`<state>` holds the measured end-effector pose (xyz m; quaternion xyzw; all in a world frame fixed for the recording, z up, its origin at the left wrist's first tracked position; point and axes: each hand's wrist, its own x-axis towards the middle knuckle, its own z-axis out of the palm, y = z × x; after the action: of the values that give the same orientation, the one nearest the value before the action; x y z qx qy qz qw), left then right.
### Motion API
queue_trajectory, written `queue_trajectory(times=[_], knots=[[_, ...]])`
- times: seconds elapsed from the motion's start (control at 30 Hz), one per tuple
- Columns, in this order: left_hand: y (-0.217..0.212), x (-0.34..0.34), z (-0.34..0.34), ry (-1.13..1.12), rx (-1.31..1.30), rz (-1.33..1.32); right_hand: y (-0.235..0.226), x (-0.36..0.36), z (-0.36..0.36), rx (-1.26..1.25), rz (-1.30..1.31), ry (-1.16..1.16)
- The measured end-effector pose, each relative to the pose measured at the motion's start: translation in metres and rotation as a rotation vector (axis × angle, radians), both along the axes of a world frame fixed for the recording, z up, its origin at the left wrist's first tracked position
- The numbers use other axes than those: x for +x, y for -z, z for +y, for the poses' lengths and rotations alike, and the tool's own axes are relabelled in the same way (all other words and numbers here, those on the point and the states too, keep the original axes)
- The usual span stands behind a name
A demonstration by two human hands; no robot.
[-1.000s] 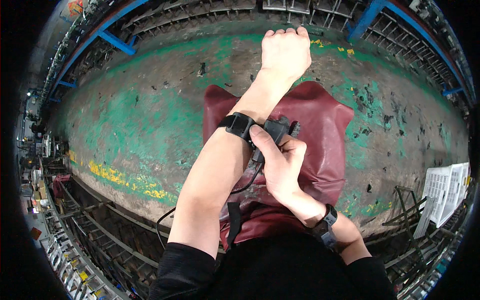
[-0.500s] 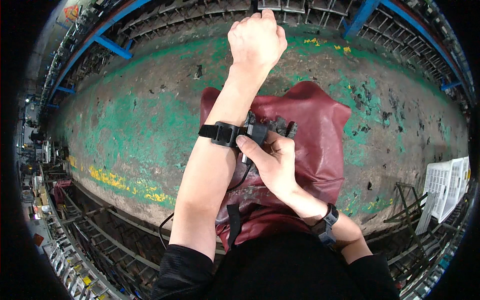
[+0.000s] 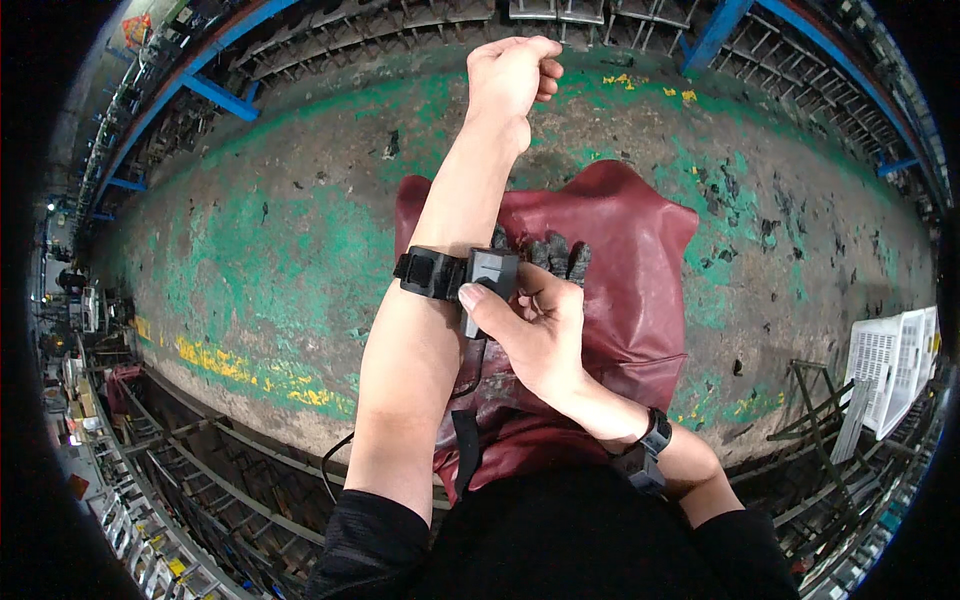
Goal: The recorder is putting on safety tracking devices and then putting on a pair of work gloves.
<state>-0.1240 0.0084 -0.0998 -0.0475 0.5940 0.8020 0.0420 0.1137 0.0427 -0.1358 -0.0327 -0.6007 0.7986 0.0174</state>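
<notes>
My left arm stretches forward across the view, and my left hand [image 3: 506,85] at its end is curled into a loose fist with nothing seen in it. Around that forearm runs a black strap [image 3: 430,273] carrying a small black box-shaped device [image 3: 492,285]. The thumb and fingers of my right hand [image 3: 545,335] grip the device's right side; some fingertips are hidden behind it. A dark cable [image 3: 472,385] hangs from its lower end. Just beyond my right hand, dark grey glove fingers [image 3: 557,252] lie on the dark red apron [image 3: 635,270] over my lap.
Green, worn floor [image 3: 270,240] spreads ahead. Metal racks with blue posts [image 3: 718,35] line the far side. A white plastic crate [image 3: 890,370] stands at the right by a metal frame [image 3: 815,410]. More racks [image 3: 230,455] run at the near left. My right wrist wears a black band [image 3: 655,432].
My left forearm has rolled, turning the fist so its thumb side shows. The device has turned with it, its broad face now upward. My right hand keeps hold of it.
</notes>
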Motion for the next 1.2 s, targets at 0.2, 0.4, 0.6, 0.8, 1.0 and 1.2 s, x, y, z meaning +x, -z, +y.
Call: queue_trajectory(times=[0.2,0.4,0.6,0.8,1.0,1.2], knots=[[0.005,0.002,-0.023,0.029,0.321,-0.071,0.012,0.004,0.03,-0.128,-0.057,-0.049],[0.019,0.012,-0.041,0.014,0.331,-0.11,0.025,-0.01,0.046,-0.046,-0.188,0.025],[0.031,0.022,-0.042,-0.206,-0.068,0.07,0.031,-0.006,0.05,-0.11,-0.182,-0.025],[0.033,0.022,-0.036,-0.316,-0.656,0.418,0.03,0.019,0.028,-0.101,-0.127,-0.346],[0.045,0.028,-0.025,-0.435,-1.266,0.678,0.024,0.016,0.007,-0.022,-0.176,-0.246],[0.052,0.027,-0.018,-0.383,-1.425,0.791,0.017,0.018,-0.004,-0.114,-0.143,-0.02]])
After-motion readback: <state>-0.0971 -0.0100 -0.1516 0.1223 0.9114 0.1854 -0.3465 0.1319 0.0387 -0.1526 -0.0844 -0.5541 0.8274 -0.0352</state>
